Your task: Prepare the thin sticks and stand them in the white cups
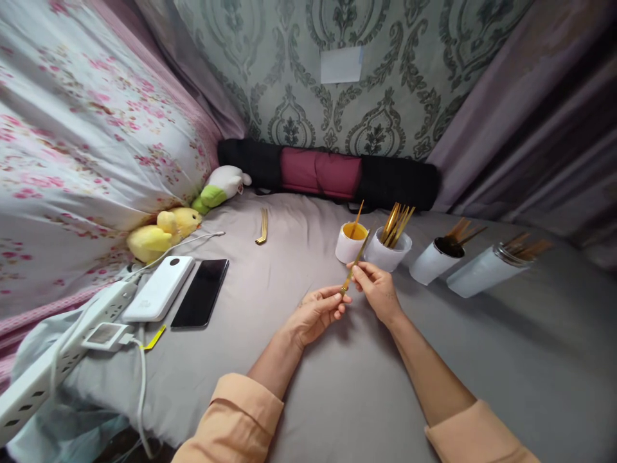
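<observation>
Both hands pinch one thin gold stick [355, 260] over a grey bed sheet. My left hand [318, 313] grips its lower end with closed fingers. My right hand [376, 287] holds it a little higher up, fingers pressed together. The stick's upper tip points toward a white cup with a yellow inside [350, 242]. Beside that cup stands a white cup [388, 253] full of several gold sticks. Further right, two more white cups [434, 260] [484, 270] lie tilted with brown sticks in them.
A small bundle of gold sticks [263, 227] lies on the sheet at the back. At the left lie a black phone [201, 292], a white power bank [159, 288], a power strip [62, 347] with cables, and two plush toys [161, 235] [219, 186]. A black and red roll [328, 172] lines the wall.
</observation>
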A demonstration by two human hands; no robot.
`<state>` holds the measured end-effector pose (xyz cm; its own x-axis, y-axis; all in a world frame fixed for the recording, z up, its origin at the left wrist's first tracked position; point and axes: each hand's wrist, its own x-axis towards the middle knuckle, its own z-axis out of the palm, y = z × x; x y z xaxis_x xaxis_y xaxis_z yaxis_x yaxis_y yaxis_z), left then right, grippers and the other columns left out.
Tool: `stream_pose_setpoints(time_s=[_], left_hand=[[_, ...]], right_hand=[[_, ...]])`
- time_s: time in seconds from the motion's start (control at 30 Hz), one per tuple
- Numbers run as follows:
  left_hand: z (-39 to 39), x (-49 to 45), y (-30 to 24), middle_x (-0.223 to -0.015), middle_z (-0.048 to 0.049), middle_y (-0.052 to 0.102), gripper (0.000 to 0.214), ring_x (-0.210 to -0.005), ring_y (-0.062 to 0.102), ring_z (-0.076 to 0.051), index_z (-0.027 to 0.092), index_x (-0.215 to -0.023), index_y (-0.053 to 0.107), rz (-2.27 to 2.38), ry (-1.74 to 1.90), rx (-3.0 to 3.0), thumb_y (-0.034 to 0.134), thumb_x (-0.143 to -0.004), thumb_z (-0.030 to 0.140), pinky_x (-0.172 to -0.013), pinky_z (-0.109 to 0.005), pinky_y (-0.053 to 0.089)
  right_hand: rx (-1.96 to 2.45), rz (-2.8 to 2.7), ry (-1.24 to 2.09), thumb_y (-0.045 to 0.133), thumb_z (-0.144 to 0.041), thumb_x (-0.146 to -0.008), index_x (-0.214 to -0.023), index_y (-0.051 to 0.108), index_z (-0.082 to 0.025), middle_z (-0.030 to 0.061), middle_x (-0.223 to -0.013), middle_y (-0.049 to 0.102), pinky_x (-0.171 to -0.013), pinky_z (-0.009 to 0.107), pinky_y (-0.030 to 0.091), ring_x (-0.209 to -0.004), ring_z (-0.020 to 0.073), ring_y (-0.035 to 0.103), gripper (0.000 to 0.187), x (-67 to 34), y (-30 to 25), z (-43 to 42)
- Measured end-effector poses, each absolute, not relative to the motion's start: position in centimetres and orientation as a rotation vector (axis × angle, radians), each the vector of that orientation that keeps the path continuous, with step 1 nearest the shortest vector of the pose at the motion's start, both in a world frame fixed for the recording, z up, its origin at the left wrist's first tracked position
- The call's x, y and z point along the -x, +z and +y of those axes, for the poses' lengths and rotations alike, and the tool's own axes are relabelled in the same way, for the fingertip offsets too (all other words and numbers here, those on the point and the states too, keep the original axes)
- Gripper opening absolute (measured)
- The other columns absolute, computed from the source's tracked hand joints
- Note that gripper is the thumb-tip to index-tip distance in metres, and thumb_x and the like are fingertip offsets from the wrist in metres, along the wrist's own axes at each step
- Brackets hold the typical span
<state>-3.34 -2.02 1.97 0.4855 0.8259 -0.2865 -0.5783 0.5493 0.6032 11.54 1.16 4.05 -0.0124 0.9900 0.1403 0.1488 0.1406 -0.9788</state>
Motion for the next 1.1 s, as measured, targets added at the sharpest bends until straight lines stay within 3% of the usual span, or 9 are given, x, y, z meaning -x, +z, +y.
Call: stream_pose_setpoints(time_s=[1.1], left_hand=[[-2.3, 2.9, 2.0, -0.075, -0.0067, 0.062, 0.032, -0.055, 0.053, -0.006, 0.008, -0.096, 0.058, 0.662, 0.833, -0.538, 0.068, -0.068, 0.019, -0.048, -0.016, 0.039]], right_hand=[[1.216, -1.264, 0.874, 0.053, -0.048, -0.075, -0.077, 0.064, -0.015, -0.0006, -0.059, 0.051, -0.039, 0.019, 0.032, -0.043, 0.0048, 0.038, 0.036, -14.5, 9.4, 5.8]])
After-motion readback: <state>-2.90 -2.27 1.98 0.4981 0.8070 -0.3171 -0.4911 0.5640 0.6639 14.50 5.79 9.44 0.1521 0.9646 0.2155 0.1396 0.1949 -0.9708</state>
